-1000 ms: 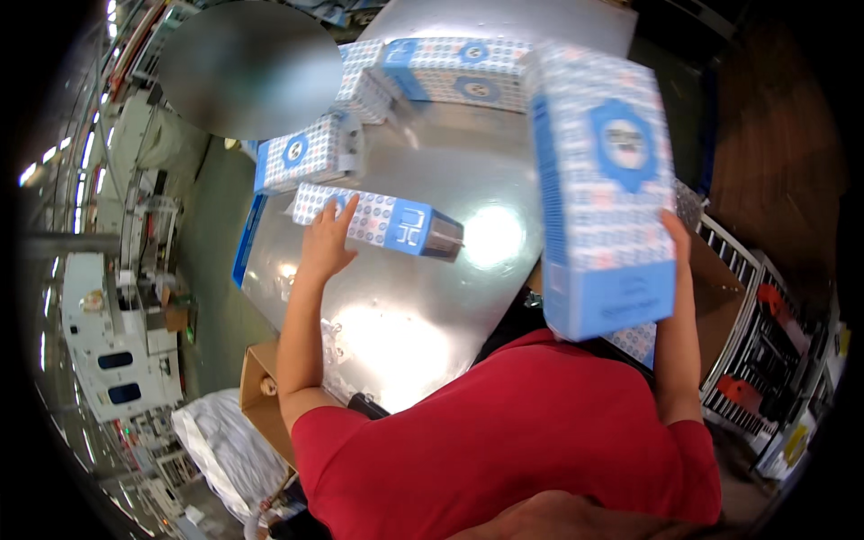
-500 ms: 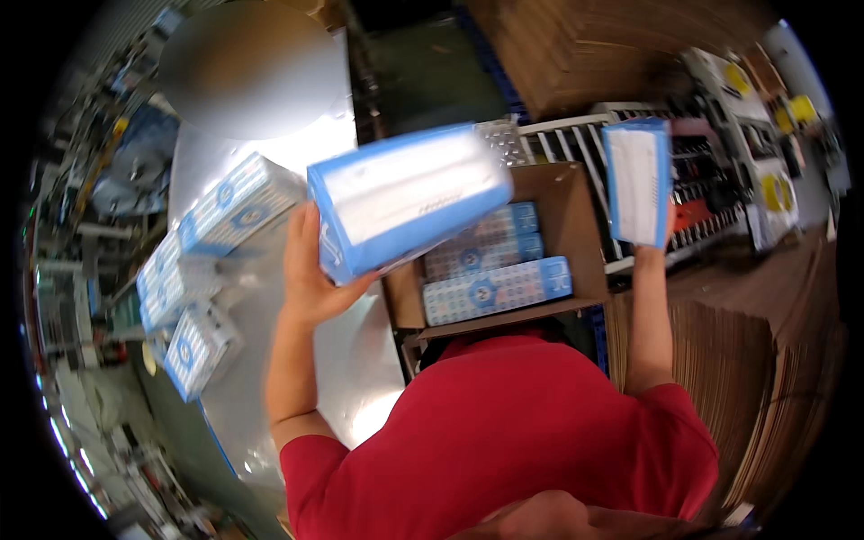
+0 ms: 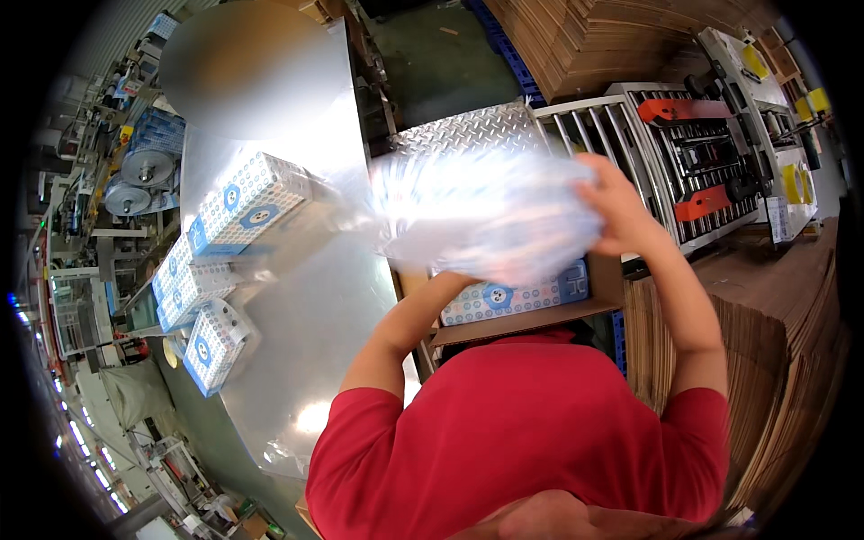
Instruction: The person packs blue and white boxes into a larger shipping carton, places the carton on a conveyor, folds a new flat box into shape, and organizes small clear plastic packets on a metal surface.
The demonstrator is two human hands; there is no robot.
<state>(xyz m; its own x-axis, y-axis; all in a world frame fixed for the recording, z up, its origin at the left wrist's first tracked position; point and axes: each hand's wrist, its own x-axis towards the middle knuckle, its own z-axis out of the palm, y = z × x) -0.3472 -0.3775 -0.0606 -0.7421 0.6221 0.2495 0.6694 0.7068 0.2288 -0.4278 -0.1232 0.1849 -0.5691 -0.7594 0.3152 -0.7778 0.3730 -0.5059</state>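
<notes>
Motion smears a pale blue-and-white, film-wrapped pack above an open cardboard carton. Whether it is one pack or two together I cannot tell. My right hand grips its right end, fingers bent round the edge. My left hand is hidden beneath the pack; only the wrist and forearm show at its lower side. Inside the carton, a patterned white-and-blue pack lies along the near wall, and the blur covers the rest. Left of the carton, several similar packs lie on a shiny metal table.
A roller conveyor with red-orange parts runs to the right, behind a tread-patterned metal plate. Stacked flat cardboard stands at the right, with more cardboard at the back. Machinery lines the far left.
My hands held separate packs, the left above the carton and the right off to the side. Both have since come together over the carton, where the blurred pack now is.
</notes>
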